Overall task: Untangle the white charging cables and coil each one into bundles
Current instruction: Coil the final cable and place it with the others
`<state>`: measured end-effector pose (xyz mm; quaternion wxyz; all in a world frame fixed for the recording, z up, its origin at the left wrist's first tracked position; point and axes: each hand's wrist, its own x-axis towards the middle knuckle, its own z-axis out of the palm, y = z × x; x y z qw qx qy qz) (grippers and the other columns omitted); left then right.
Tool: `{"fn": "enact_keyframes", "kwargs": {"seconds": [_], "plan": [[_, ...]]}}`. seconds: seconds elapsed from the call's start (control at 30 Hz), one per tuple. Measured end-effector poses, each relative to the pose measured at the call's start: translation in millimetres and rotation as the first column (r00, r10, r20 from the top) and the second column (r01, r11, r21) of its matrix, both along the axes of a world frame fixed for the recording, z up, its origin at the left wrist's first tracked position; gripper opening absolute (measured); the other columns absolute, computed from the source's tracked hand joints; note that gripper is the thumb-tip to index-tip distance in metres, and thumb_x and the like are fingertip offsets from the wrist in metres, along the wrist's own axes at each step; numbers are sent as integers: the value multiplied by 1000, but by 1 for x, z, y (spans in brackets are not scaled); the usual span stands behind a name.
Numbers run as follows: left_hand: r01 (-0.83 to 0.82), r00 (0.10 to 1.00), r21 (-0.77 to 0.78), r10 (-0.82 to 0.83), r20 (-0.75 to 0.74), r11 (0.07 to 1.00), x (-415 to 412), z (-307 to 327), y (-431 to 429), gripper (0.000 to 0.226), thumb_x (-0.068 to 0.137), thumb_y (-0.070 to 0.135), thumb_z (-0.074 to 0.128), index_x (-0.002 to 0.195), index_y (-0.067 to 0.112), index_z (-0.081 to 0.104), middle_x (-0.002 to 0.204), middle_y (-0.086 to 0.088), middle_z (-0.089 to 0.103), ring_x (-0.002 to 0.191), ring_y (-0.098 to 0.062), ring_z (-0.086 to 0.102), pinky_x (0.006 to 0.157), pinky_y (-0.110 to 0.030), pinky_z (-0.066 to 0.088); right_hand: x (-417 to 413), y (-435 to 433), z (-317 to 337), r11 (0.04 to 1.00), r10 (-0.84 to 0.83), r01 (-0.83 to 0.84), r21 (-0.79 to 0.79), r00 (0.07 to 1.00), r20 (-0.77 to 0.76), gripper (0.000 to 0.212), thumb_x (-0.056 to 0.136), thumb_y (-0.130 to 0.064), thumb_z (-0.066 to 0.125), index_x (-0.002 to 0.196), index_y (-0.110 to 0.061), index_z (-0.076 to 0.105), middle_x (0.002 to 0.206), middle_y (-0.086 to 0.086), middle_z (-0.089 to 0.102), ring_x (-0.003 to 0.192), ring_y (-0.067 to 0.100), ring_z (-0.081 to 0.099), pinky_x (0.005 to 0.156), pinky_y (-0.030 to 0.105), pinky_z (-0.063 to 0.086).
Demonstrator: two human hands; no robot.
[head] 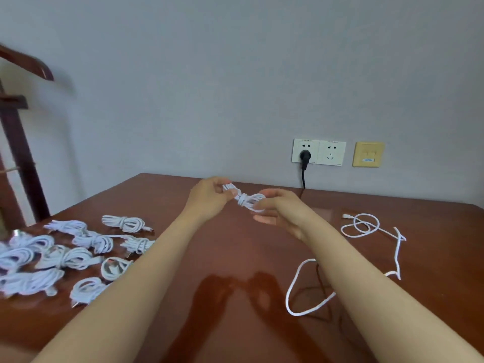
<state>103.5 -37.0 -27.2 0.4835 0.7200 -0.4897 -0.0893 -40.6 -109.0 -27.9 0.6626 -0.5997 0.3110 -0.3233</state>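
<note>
Head view: a person is standing at a brown table [235,258] and holding both arms out over it. The left hand [209,196] is pinching one end of a small white cable bundle [247,199], thumb and fingertips closed on its loops. The right hand [280,208] is gripping the other end, upper fingers curled round the loops, lower fingers sticking out a bit straighter underneath. The bundle is hanging in the air between the two hands, above the far part of the table, with some turns of cable cinching its middle. It is not touching the table.

On the person's left, a pile of coiled bundles [65,255] is lying on the tabletop, several touching or overlapping, a little blurred. On the right, a loose white cable [310,311] is sprawling across the table in open loops, well apart from the pile; whether it is one cable or two is hard to tell.

Behind the table, a black plug [305,155] is sitting in the white wall sockets [318,152], with a yellow wall plate [368,154] just beside them. Dark wooden furniture [23,163] is standing at the far left.
</note>
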Motion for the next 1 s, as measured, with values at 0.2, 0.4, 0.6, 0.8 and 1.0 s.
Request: {"fn": "enact_keyframes", "kwargs": {"seconds": [0.2,0.4,0.6,0.8,1.0], "plan": [[-165,983,185,146,110,969,55,-7,25,34,89,28,62,119,13,62,119,-7,60,115,-23,53,85,-23,35,65,16,-26,905,-201,97,-415,956,-214,20,76,-3,67,87,-16,58,87,3,61,79,20,62,74,33,57],[-282,955,348,225,195,894,89,-28,37,37,90,30,59,124,15,58,129,-7,58,113,-30,57,92,-33,45,109,31,-52,867,-197,28,-497,936,-292,22,78,-4,61,99,-12,62,90,2,60,69,17,57,61,21,47],[-409,891,472,231,391,781,98,-52,35,35,93,34,50,123,17,55,130,-7,56,121,-28,49,93,-36,41,124,26,-74,899,-83,-125,-420,892,-444,44,80,0,53,123,-6,58,117,10,64,93,18,58,94,29,46],[-487,823,417,244,512,767,85,-44,24,39,93,32,50,129,18,51,131,-10,51,123,-32,43,96,-38,38,106,12,-61,873,-38,-216,-437,864,-502,51,86,-10,56,136,-11,46,128,8,53,98,17,51,84,27,42],[-319,897,410,133,421,855,47,-18,13,31,87,11,43,110,18,63,118,-7,60,109,-31,54,83,-32,42,49,-7,-34,825,-85,-279,-490,798,-597,24,90,-8,50,107,-11,66,96,-2,58,88,12,51,78,20,42]]}}
